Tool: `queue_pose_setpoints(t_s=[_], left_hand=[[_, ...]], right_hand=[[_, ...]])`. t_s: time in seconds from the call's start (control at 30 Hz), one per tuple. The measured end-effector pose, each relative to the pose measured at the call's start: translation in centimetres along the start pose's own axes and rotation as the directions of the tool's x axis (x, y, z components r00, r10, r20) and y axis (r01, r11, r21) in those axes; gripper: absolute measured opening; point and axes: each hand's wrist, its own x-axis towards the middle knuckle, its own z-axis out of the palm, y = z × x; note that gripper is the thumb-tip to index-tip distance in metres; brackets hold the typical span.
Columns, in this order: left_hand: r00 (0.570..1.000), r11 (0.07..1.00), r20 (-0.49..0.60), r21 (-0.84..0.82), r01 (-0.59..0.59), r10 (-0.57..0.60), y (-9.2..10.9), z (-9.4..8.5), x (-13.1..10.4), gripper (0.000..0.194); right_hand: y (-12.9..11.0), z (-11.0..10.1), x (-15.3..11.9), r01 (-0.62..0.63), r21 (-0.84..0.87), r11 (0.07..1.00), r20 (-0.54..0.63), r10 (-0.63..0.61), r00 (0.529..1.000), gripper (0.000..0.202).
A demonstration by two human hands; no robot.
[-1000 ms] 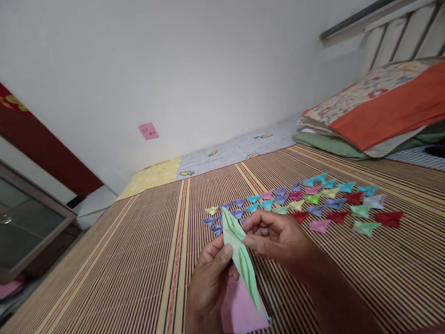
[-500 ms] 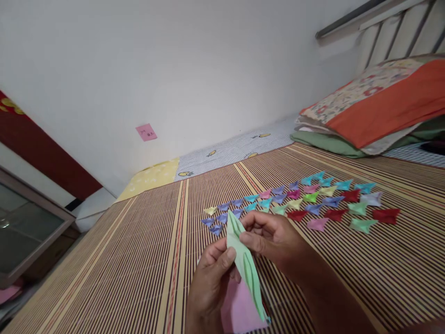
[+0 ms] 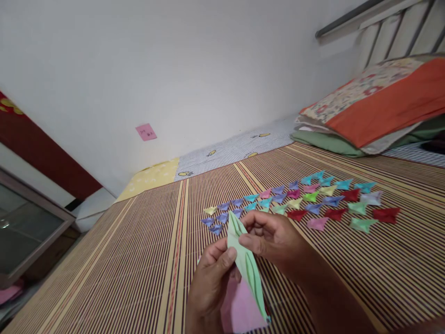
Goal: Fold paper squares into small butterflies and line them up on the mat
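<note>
White wall (image 3: pixel 215 69) at rear; striped mat (image 3: pixel 132 264) fills most of fgd., w/ stacked pillows (image 3: pixel 382 106), orange & floral on top, at far R. L hand (image 3: pixel 210 283) grips the mid. of the green paper (image 3: pixel 247 257) btwn thumb & fingers; R hand (image 3: pixel 274 236) pinches its R edge nr. the upper end. Pink paper (image 3: pixel 239 306) lies below, partly hidden by L hand & green paper; contact w/ the latter can't be told. Green paper is held above mat, long & narrow, tilted, pointed at top, folds open along R side. Small folded papers (image 3: pixel 335 214), multicol., sit in rows on mat beyond hands.
</note>
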Motion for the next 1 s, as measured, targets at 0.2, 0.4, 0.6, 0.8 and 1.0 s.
queue_pose_setpoints(t_s=[0.2, 0.4, 0.6, 0.8, 1.0], left_hand=[[1.0, 1.0, -0.007, -0.004, -0.003, 0.003, 0.18, 0.26, -0.02, 0.029], [1.0, 1.0, -0.012, -0.006, 0.002, -0.002, 0.27, 0.36, -0.1, 0.029], [1.0, 1.0, -0.025, -0.009, 0.003, -0.003, 0.29, 0.4, -0.1, 0.029], [1.0, 1.0, -0.022, -0.008, 0.018, -0.018, 0.39, 0.45, 0.05, 0.032], [1.0, 1.0, -0.01, -0.002, 0.003, -0.003, 0.37, 0.42, -0.07, 0.029]], right_hand=[[-0.02, -0.03, 0.15, 0.016, 0.028, 0.999, 0.019, -0.017, 1.0, 0.023], [-0.04, 0.03, 0.14, 0.022, 0.018, 1.0, 0.007, -0.022, 1.0, 0.021], [-0.12, -0.03, 0.01, 0.008, 0.021, 1.0, 0.012, -0.008, 1.0, 0.02], [-0.05, -0.06, 0.16, 0.02, 0.052, 0.998, 0.008, -0.021, 1.0, 0.018], [-0.09, -0.09, 0.2, 0.015, 0.085, 0.996, 0.017, -0.017, 1.0, 0.018]])
